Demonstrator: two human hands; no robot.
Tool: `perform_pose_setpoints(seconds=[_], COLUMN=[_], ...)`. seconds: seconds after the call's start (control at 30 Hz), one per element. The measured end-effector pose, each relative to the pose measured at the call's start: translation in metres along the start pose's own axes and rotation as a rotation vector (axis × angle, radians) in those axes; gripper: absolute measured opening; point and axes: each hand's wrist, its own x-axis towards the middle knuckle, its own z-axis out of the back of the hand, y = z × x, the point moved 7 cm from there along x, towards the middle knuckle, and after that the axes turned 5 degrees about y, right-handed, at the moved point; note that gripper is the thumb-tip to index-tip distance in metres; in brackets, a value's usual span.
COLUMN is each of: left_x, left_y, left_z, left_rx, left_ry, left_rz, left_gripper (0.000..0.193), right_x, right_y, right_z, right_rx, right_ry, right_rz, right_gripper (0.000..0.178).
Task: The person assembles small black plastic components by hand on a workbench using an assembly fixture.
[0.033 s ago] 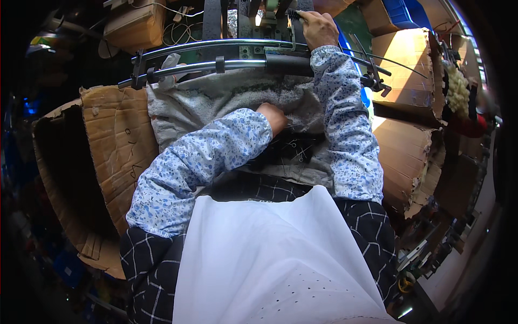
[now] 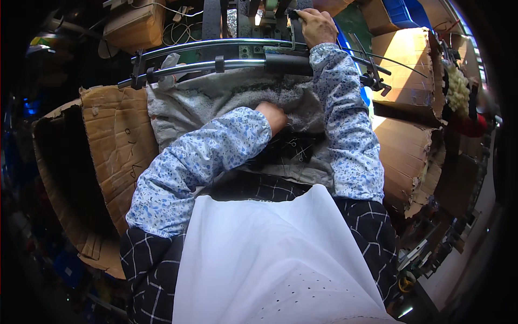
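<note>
My left hand [image 2: 272,118] is closed and rests low over a grey cloth [image 2: 189,97] across my lap. Its fingertips are turned away, so anything in them is hidden. Beside it, a black patch [image 2: 280,148] on the cloth carries several small thin metal pieces [image 2: 301,153], some crossed. My right hand [image 2: 318,27] reaches up to the metal machine in front of me. Its fingers bend over a small black part [image 2: 295,21] at the machine's right side, above the bars; the fingertips are partly hidden.
Two shiny metal bars [image 2: 197,67] with black clamps run across in front of me; a black sleeve [image 2: 288,63] covers part of the nearer one. An opened cardboard box [image 2: 116,146] stands at left, and more cardboard boxes [image 2: 402,156] at right. A thin rod [image 2: 396,62] sticks out at right.
My right hand has shifted very slightly left, and the black part by its fingers sits more upright. My left hand has barely moved.
</note>
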Motion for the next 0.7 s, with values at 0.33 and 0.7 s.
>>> perform_pose_setpoints(seconds=[0.33, 0.7], left_x=[-0.111, -0.163], left_y=[0.033, 0.063], left_z=[0.103, 0.102], left_rx=[-0.537, -0.717], left_ry=[-0.507, -0.719], left_rz=[-0.07, -0.005], left_gripper=[0.047, 0.041], right_x=[-0.016, 0.0], right_y=[-0.009, 0.057], right_z=[0.001, -0.006], right_rx=[-0.136, -0.106], right_ry=[0.102, 0.072], right_rz=[-0.134, -0.1], right_gripper=[0.034, 0.021])
